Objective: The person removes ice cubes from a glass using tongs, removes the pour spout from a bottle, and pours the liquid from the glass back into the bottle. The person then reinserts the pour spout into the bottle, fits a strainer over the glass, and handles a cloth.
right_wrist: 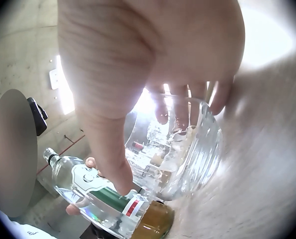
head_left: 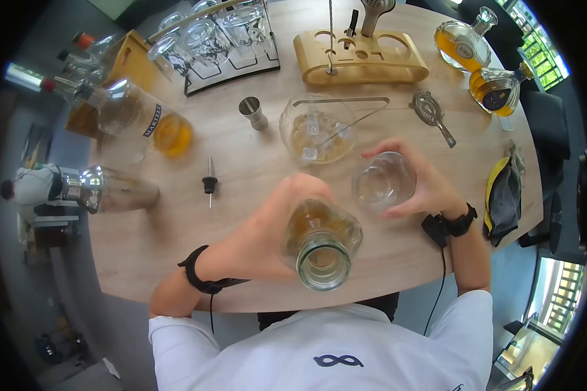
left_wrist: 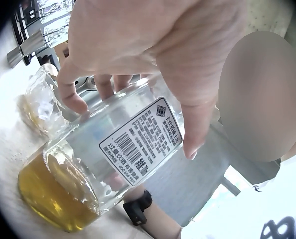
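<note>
My left hand (head_left: 261, 228) grips a clear glass bottle (head_left: 352, 229) near the table's front edge. The bottle's uncapped mouth faces up toward the head camera. Amber liquid fills its lower part in the left wrist view, below a white barcode label (left_wrist: 143, 142). To the right, my right hand (head_left: 434, 186) curls its thumb and fingers around a clear drinking glass (head_left: 386, 179). In the right wrist view the glass (right_wrist: 200, 154) is low at the tabletop, close to the bottle (right_wrist: 113, 199). A black-collared pour spout (head_left: 209, 185) lies left of my left hand.
Beyond my hands is a glass bowl (head_left: 285, 130) of ice with tongs (head_left: 355, 100) across it. A jigger (head_left: 253, 114), strainer (head_left: 429, 107), wooden tool stand (head_left: 313, 73) and glass rack (head_left: 231, 81) stand around it. Bottles and a shaker (head_left: 120, 189) line the left; two bottles (head_left: 463, 47) stand back right.
</note>
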Motion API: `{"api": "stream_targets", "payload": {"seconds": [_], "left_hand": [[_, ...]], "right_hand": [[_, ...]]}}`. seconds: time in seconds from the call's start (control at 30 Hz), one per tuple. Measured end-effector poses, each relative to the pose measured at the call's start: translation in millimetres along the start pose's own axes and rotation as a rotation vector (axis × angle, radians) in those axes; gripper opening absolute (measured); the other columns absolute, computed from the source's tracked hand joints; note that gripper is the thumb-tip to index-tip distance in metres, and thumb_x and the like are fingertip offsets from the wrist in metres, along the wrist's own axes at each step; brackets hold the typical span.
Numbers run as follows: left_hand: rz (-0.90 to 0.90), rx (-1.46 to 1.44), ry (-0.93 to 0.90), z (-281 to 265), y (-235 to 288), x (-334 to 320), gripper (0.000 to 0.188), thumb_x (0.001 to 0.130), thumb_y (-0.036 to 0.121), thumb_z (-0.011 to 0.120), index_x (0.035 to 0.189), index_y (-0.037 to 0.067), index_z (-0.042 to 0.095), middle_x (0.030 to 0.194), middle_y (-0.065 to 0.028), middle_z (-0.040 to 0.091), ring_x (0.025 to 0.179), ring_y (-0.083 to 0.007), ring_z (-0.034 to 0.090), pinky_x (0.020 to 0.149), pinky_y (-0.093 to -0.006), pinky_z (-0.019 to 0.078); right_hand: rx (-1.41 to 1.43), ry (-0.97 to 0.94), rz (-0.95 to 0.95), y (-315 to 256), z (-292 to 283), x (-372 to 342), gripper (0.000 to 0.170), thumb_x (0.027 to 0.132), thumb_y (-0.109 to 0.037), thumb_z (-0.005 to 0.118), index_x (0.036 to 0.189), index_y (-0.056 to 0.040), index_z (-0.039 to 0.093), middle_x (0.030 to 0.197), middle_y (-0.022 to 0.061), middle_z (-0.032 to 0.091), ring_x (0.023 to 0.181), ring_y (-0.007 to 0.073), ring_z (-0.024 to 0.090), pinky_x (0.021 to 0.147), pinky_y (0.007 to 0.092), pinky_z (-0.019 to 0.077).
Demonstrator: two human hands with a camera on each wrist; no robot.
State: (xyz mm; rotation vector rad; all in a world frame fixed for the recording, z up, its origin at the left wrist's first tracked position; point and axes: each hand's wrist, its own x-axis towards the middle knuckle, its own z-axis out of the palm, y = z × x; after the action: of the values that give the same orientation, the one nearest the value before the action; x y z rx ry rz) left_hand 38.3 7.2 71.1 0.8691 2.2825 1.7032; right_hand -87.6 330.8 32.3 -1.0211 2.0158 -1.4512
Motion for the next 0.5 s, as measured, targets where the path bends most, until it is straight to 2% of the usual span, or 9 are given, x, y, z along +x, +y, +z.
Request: {"api": "stream_targets", "payload": {"seconds": [0.2,0.27,0.4,0.5], "left_hand": [[-0.019,-0.016,0.021,0.9,1.5,-0.6,0.09,0.072,0.018,0.099,0.145,0.009,0.048,0.139,-0.0113,0.052,0.13,-0.0296,0.054,0.112,-0.0388,0.0453],[-0.009,-0.038,0.01,-0.7,2.0,-0.9,0.092,0.072,0.015,0.1,0.148,0.009,0.048,0.14,-0.0113,0.054,0.13,-0.0263,0.054,0.112,-0.0391,0.0427],[-0.069,-0.063,0.036,-0.8,7.2,-1.2,0.092,0.073,0.015,0.099,0.149,0.009,0.048,0.142,-0.0098,0.052,0.131,-0.0251,0.053,0.114,-0.039,0.0424],[-0.071,0.046,0.027,-2.2,12.6,-0.2,0.093,0.072,0.014,0.1,0.148,0.01,0.048,0.142,-0.0086,0.052,0.133,-0.024,0.053,0.114,-0.0385,0.0431]], "right_hand": [[0.151,-0.033,0.023,5.8,2.1,1.1,0.099,0.065,-0.016,0.1,0.15,-0.0046,0.051,0.151,0.0089,0.059,0.142,0.021,0.054,0.123,0.039,0.0415],[0.228,-0.052,0.068,7.0,1.1,1.0,0.102,0.066,-0.021,0.102,0.152,-0.0051,0.049,0.153,0.0127,0.056,0.149,0.0261,0.049,0.128,0.0436,0.0338],[0.266,-0.077,0.045,13.0,-2.5,2.2,0.103,0.065,-0.021,0.103,0.152,-0.0059,0.05,0.155,0.0126,0.055,0.15,0.026,0.048,0.128,0.0437,0.0334],[0.203,-0.092,-0.013,18.4,-3.4,2.2,0.099,0.066,-0.014,0.099,0.152,-0.0048,0.052,0.153,0.0101,0.057,0.144,0.0223,0.052,0.124,0.041,0.0383]]}}
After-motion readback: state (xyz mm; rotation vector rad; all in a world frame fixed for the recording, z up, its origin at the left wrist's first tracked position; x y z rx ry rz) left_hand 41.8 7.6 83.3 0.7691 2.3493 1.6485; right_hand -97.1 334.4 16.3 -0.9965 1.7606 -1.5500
